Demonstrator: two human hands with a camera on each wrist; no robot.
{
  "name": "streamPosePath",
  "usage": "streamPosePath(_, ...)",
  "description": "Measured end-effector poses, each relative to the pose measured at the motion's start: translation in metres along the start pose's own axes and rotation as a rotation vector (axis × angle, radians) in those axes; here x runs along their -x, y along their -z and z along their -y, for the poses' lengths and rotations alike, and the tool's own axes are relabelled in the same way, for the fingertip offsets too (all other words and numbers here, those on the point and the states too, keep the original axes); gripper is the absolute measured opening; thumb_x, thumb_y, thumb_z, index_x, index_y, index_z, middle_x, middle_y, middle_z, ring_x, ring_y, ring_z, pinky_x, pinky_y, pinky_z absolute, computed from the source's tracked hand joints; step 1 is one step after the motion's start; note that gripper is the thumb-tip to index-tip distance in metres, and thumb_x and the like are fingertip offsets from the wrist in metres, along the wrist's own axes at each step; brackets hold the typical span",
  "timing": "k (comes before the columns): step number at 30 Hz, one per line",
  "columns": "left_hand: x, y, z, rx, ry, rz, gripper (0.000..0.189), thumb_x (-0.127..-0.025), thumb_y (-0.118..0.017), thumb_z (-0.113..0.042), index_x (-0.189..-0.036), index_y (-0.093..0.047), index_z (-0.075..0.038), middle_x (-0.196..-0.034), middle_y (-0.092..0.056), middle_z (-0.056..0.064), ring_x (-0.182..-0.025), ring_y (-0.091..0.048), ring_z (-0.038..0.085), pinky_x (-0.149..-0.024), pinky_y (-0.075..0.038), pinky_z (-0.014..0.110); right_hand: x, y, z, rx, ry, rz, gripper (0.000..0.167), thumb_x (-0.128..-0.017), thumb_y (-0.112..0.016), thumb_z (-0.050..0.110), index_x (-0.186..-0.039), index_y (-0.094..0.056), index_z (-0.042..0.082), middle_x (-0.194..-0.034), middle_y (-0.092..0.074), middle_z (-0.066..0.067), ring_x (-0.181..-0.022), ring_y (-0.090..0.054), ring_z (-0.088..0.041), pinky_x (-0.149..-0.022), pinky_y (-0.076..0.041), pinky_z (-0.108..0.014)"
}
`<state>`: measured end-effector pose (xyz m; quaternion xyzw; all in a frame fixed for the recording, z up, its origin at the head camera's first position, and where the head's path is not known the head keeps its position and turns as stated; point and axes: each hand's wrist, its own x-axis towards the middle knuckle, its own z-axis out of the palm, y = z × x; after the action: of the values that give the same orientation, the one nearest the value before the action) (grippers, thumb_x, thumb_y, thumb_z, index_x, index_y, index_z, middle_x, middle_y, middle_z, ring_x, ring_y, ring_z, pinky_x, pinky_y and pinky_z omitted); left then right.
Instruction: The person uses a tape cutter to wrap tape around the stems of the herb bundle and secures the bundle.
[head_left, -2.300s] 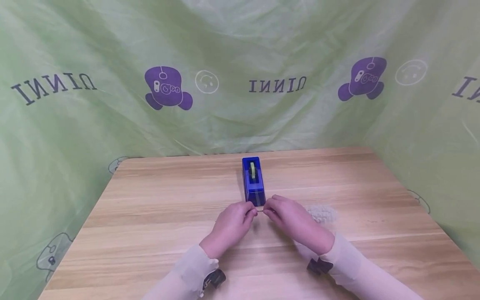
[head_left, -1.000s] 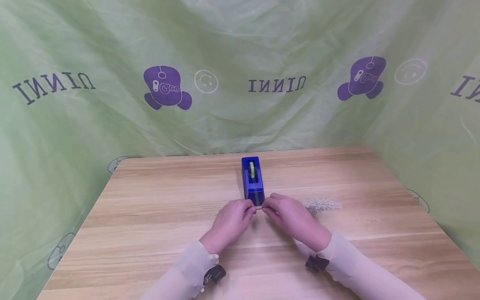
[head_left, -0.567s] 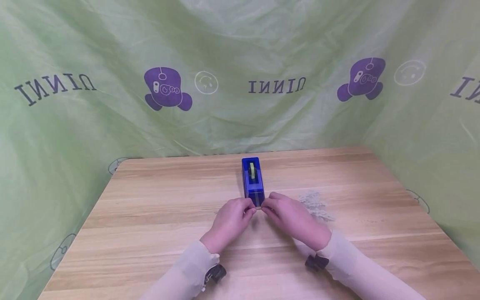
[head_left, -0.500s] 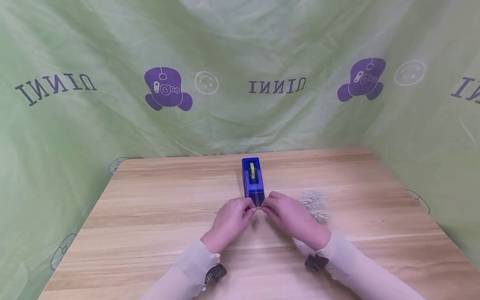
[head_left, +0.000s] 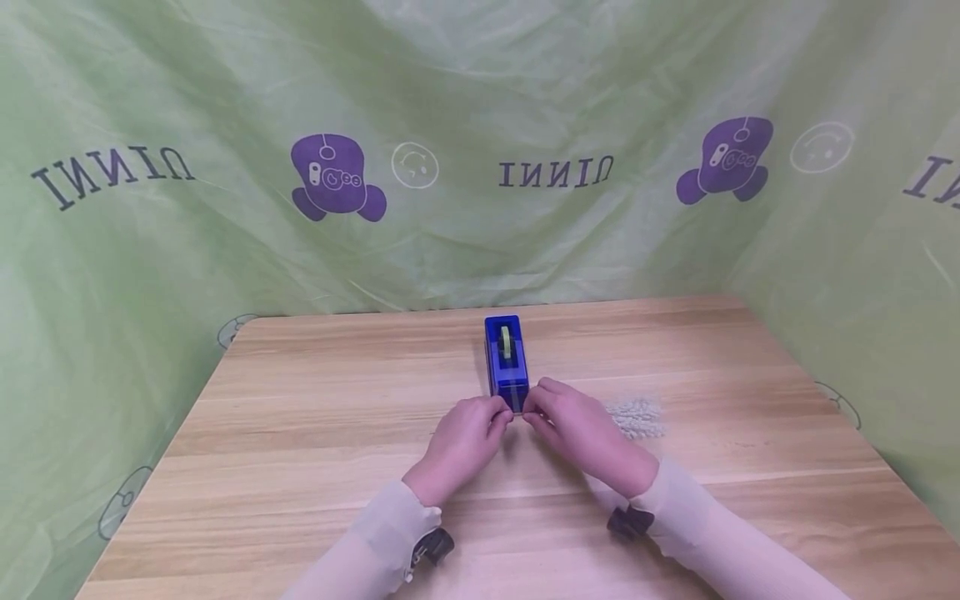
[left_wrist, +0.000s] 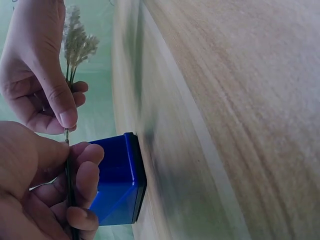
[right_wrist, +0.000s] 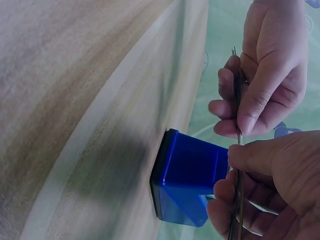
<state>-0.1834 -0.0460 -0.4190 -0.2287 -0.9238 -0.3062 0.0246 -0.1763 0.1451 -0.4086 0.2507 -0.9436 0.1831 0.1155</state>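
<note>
A small bunch of dried grass stems with fluffy pale heads spans both hands. My left hand pinches the stems between thumb and fingers, their thin cut ends showing beyond it in the right wrist view. Right beside it, my right hand pinches them nearer the fluffy heads, which stick out to its right. Between the two thumb tips a short, lighter, shiny stretch shows on the stems. Just beyond the fingertips stands a blue tape dispenser with a yellowish roll of tape.
The wooden table carries the dispenser near its middle. A green printed curtain closes off the back and both sides. Black wrist cameras hang under both sleeves.
The fluffy heads have turned about, spreading and bunching differently from frame to frame as the stems roll between the fingers. Both hands have drawn slightly closer to the dispenser, which stays put.
</note>
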Motion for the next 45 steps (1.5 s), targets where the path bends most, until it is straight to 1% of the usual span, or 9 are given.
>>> streamPosePath(8,-0.0014,0.0005,0.0007,-0.008,-0.015,-0.037,0.011,-0.102,-0.067,-0.014,-0.094,-0.073,-0.009,-0.084,-0.073,0.002,-0.066,-0.055,0.009,-0.062,-0.048,0.023,0.0001,-0.0035,0.0002,-0.011,-0.009,-0.024,0.009,-0.092,-0.078,0.012,-0.093,-0.069,0.013,-0.087,-0.062,0.006,-0.078,-0.06,-0.007,-0.072,-0.058,-0.026)
streamPosePath(11,-0.0014,0.0004,0.0005,-0.011,-0.013,-0.045,0.009,-0.101,-0.068,-0.015,-0.094,-0.073,-0.01,-0.086,-0.074,0.002,-0.068,-0.056,0.009,-0.064,-0.049,0.024,0.0005,-0.0032,0.0008,-0.027,-0.032,-0.001,0.01,-0.093,-0.078,0.014,-0.095,-0.068,0.014,-0.087,-0.064,0.006,-0.077,-0.061,-0.006,-0.07,-0.057,-0.025)
streamPosePath(14,-0.0012,0.0004,0.0003,-0.008,-0.012,-0.049,0.008,-0.1,-0.069,-0.014,-0.094,-0.073,-0.01,-0.087,-0.075,0.002,-0.069,-0.057,0.009,-0.065,-0.049,0.024,0.0006,-0.0027,0.001,-0.042,-0.049,0.031,0.006,-0.096,-0.074,0.015,-0.098,-0.068,0.013,-0.086,-0.067,0.005,-0.074,-0.06,-0.007,-0.068,-0.055,-0.025)
streamPosePath(16,-0.0012,0.0004,0.0002,-0.01,-0.016,-0.051,0.008,-0.1,-0.07,-0.014,-0.093,-0.073,-0.011,-0.088,-0.075,0.002,-0.07,-0.057,0.009,-0.065,-0.049,0.024,0.0001,-0.0027,0.0011,-0.046,-0.052,0.047,0.004,-0.098,-0.072,0.016,-0.1,-0.07,0.012,-0.086,-0.07,0.004,-0.075,-0.062,-0.008,-0.07,-0.056,-0.027)
streamPosePath(19,-0.0012,0.0003,0.0003,-0.006,-0.019,-0.054,0.007,-0.099,-0.07,-0.013,-0.093,-0.073,-0.011,-0.089,-0.075,0.002,-0.071,-0.059,0.009,-0.066,-0.051,0.025,-0.0007,-0.0035,-0.0001,-0.03,-0.045,0.054,0.006,-0.099,-0.07,0.017,-0.102,-0.075,0.013,-0.088,-0.072,0.004,-0.078,-0.065,-0.009,-0.073,-0.057,-0.029)
streamPosePath(26,-0.0021,-0.0004,0.0008,0.018,-0.008,-0.047,0.006,-0.1,-0.069,-0.013,-0.097,-0.073,-0.011,-0.092,-0.076,0.002,-0.077,-0.064,0.011,-0.071,-0.054,0.026,-0.0025,-0.0025,-0.0026,0.017,-0.008,0.019,0.004,-0.096,-0.075,0.015,-0.098,-0.078,0.016,-0.084,-0.07,0.006,-0.075,-0.063,-0.009,-0.069,-0.055,-0.027)
streamPosePath(32,-0.0036,0.0006,0.0003,0.037,0.011,-0.027,0.017,-0.104,-0.063,-0.015,-0.096,-0.075,-0.006,-0.084,-0.073,0.003,-0.068,-0.055,0.011,-0.064,-0.049,0.025,-0.003,-0.0018,-0.002,0.022,-0.004,0.012,0.003,-0.095,-0.076,0.014,-0.097,-0.078,0.014,-0.085,-0.071,0.006,-0.076,-0.063,-0.009,-0.072,-0.057,-0.029)
streamPosePath(37,-0.0046,0.0009,0.0004,0.027,0.03,-0.006,0.017,-0.104,-0.063,-0.015,-0.094,-0.075,-0.007,-0.083,-0.073,0.002,-0.066,-0.054,0.01,-0.063,-0.047,0.024,-0.003,-0.0018,-0.0006,0.022,-0.021,0.018,0.003,-0.095,-0.075,0.014,-0.097,-0.078,0.015,-0.085,-0.071,0.005,-0.077,-0.063,-0.009,-0.072,-0.057,-0.029)
streamPosePath(45,-0.0061,0.0005,0.0012,0.016,0.03,-0.027,0.013,-0.102,-0.066,-0.015,-0.093,-0.073,-0.009,-0.085,-0.072,0.001,-0.07,-0.056,0.011,-0.065,-0.049,0.025,-0.0042,-0.0029,-0.0008,0.016,-0.021,-0.001,0.004,-0.094,-0.077,0.012,-0.096,-0.077,0.015,-0.085,-0.07,0.006,-0.077,-0.063,-0.008,-0.073,-0.057,-0.027)
